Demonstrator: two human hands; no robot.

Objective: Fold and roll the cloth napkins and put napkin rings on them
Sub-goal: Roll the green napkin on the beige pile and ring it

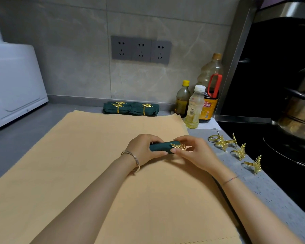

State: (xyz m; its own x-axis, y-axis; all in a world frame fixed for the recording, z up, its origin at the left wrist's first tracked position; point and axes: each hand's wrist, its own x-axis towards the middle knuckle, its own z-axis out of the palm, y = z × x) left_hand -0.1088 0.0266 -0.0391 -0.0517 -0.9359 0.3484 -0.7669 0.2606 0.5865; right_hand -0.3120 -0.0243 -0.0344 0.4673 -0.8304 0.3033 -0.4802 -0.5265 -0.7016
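A rolled green napkin (159,146) lies at centre on a tan cloth (95,155). The left hand (143,149) curls its fingers round the roll's left part. The right hand (195,152) pinches a gold leaf ring (179,147) sitting on the roll's right end. The step appears to be ringing this napkin; next, the ring likely needs sliding toward the roll's middle, with the roll held tight. At 12 o'clock lie two ringed napkins (130,108). At 3 o'clock, spare rings (236,148) rest on the tabletop (264,187). At 1 o'clock stand bottles (195,106).
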